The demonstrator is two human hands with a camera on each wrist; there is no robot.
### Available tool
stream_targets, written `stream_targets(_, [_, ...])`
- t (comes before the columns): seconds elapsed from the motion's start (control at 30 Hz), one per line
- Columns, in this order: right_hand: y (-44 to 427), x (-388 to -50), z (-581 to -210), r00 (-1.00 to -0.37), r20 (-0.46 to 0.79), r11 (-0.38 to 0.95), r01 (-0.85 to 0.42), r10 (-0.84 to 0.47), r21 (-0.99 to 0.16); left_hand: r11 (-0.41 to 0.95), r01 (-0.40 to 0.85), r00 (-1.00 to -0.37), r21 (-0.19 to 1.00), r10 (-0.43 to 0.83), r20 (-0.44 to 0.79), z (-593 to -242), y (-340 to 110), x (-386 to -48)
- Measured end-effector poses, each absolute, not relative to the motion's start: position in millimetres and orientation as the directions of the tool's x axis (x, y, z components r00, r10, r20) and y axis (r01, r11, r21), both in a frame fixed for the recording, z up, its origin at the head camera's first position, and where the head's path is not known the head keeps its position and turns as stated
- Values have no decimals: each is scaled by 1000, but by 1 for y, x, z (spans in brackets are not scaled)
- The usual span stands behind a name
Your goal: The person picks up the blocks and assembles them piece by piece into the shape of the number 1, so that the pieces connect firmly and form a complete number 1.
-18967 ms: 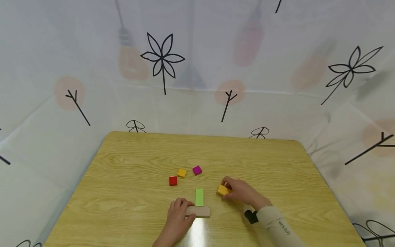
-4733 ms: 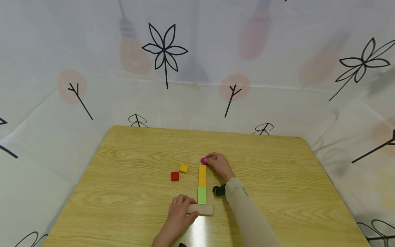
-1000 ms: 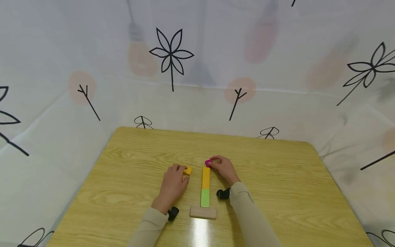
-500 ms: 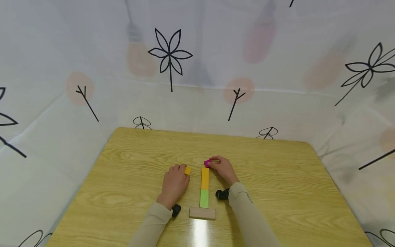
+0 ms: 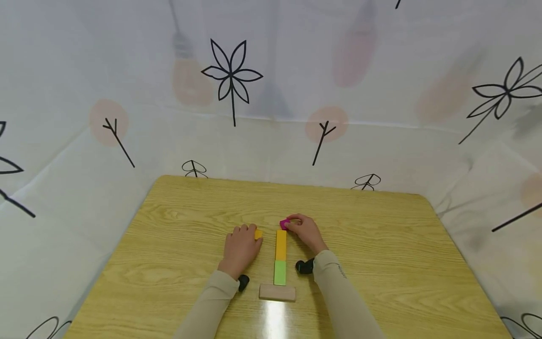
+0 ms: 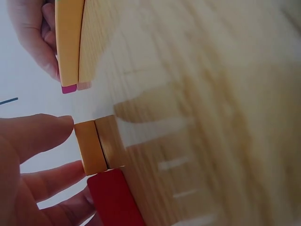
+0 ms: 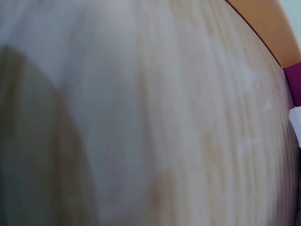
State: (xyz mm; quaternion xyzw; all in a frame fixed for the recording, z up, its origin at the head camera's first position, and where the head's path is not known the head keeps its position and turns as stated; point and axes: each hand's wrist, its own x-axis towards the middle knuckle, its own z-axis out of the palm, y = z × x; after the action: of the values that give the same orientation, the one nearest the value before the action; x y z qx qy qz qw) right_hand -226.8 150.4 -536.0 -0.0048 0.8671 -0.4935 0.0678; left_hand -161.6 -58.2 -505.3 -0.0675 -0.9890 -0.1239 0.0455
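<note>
My left hand (image 5: 241, 247) pinches a small yellow block (image 5: 258, 234) between thumb and fingers. In the left wrist view this yellow block (image 6: 91, 147) sits on the table against a red block (image 6: 115, 197), which the hand hides in the head view. My right hand (image 5: 306, 231) pinches a magenta block (image 5: 284, 224) at the far end of a long yellow block (image 5: 281, 245). That long block stands end to end with a green block (image 5: 280, 272). Across the near end lies a plain wooden block (image 5: 277, 292). The right wrist view shows the magenta block (image 7: 294, 84) touching the long yellow one.
All blocks lie on a wood-grain table (image 5: 372, 226), mid-table. A patterned cloth (image 5: 271, 155) hangs around the back and sides. Black wrist cameras (image 5: 304, 267) sit on both wrists.
Earlier the left hand held the wooden block; it has since moved to the small yellow block and shifted slightly right. The long yellow and magenta blocks have joined the line beyond the green one.
</note>
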Motion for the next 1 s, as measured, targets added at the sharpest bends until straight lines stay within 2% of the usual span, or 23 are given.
stream_targets(0.5, [151, -226, -536, -991, -111, 525, 55, -76, -849, 958, 177, -982, 224, 155, 112, -507, -56, -170])
stream_targets(1.0, [150, -228, -538, -991, -116, 504, 63, -74, -862, 973, 141, -989, 181, 133, 57, -498, -51, -172])
